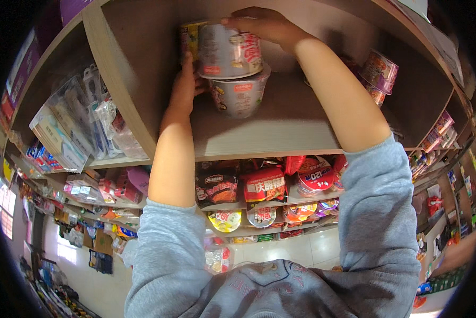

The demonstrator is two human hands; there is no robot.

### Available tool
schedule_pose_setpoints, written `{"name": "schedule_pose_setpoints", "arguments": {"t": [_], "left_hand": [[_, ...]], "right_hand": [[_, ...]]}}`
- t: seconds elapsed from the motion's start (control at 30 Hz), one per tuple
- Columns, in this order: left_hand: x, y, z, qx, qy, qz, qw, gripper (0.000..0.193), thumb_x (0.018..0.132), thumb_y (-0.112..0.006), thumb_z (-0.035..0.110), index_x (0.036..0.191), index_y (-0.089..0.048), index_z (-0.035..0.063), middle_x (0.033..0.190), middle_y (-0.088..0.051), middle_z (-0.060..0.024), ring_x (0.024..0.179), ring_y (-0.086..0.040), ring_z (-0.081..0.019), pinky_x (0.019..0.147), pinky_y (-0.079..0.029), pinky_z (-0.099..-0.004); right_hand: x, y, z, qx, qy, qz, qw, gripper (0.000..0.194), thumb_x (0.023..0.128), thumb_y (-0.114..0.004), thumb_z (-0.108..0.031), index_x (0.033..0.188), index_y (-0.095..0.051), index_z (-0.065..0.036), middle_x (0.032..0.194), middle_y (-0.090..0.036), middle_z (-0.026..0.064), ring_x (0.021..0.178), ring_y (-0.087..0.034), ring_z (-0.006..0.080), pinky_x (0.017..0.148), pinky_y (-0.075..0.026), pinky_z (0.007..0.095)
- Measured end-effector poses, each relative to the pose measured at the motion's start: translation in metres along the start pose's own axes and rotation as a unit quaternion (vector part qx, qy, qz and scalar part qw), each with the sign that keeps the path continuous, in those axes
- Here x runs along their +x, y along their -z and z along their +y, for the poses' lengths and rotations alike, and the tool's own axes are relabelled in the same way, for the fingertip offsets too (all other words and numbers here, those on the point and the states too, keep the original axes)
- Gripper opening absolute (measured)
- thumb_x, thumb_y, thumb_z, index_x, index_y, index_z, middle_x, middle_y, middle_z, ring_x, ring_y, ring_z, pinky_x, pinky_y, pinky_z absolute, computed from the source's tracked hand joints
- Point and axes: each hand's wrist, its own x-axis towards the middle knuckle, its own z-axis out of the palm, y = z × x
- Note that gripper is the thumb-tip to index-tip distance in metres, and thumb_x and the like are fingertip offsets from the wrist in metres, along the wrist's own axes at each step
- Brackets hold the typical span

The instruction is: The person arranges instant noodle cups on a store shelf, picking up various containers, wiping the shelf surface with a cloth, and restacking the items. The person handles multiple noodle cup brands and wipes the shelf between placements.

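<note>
Two white instant noodle tubs are stacked on a wooden shelf board [261,135]. The upper tub [230,51] sits slightly off-line on the lower tub [240,97] and looks blurred. My right hand [265,26] reaches over from the right, its fingers on the top of the upper tub. At the stack's left side is my left hand [184,85], with the thumb pointing up and fingertips near where the tubs meet. Whether it grips them is unclear. Behind it shows part of a yellow noodle tub [190,39], mostly hidden by the white one.
Purple noodle tubs [379,71] are stacked at the shelf's right. An upright divider [118,79] separates packaged toothbrushes [63,123] on the left. Lower shelves hold a red noodle bag [263,185], a red-lidded bowl [315,175] and more tubs. A blurred arm [462,246] shows far right.
</note>
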Motion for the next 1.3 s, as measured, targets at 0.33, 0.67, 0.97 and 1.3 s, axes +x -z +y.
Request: {"name": "schedule_pose_setpoints", "arguments": {"t": [0.33, 0.67, 0.97, 1.3], "left_hand": [[0.013, -0.003, -0.011, -0.110, -0.086, -0.014, 0.990, 0.082, 0.095, -0.037, 0.072, 0.148, -0.042, 0.0098, 0.144, -0.054, -0.0108, 0.130, -0.052, -0.0271, 0.109, -0.038, -0.0476], [-0.010, 0.007, 0.016, -0.248, -0.029, 0.133, 0.959, 0.081, 0.098, -0.032, 0.067, 0.148, -0.041, 0.0046, 0.149, -0.048, -0.0127, 0.137, -0.044, -0.0319, 0.115, -0.031, -0.0481], [0.009, 0.000, 0.002, -0.281, -0.064, 0.120, 0.950, 0.081, 0.096, -0.040, 0.067, 0.137, -0.050, -0.0019, 0.137, -0.056, -0.0136, 0.125, -0.052, -0.0270, 0.108, -0.037, -0.0405], [-0.008, -0.007, 0.014, -0.286, -0.012, 0.150, 0.946, 0.074, 0.099, -0.037, 0.063, 0.137, -0.051, 0.0011, 0.136, -0.058, -0.0119, 0.122, -0.055, -0.0268, 0.108, -0.038, -0.0400]], "right_hand": [[-0.071, -0.041, 0.042, 0.360, -0.195, 0.007, 0.912, 0.102, 0.083, -0.053, -0.079, 0.157, -0.023, -0.016, 0.154, -0.025, 0.0303, 0.135, -0.039, 0.0406, 0.106, -0.040, 0.0521], [-0.145, 0.000, 0.040, 0.113, -0.118, 0.036, 0.986, 0.077, 0.092, -0.059, -0.060, 0.143, -0.048, -0.003, 0.143, -0.054, 0.0166, 0.125, -0.055, 0.0350, 0.103, -0.046, 0.0445], [-0.288, 0.141, 0.193, -0.490, -0.289, 0.146, 0.810, 0.063, 0.094, -0.053, -0.055, 0.126, -0.063, -0.001, 0.121, -0.061, 0.0291, 0.113, -0.059, 0.0437, 0.097, -0.048, 0.0470], [-0.160, -0.052, 0.092, -0.312, -0.077, -0.149, 0.935, 0.054, 0.098, -0.047, -0.042, 0.145, -0.049, -0.013, 0.145, -0.044, 0.0282, 0.135, -0.042, 0.0447, 0.111, -0.033, 0.0553]]}}
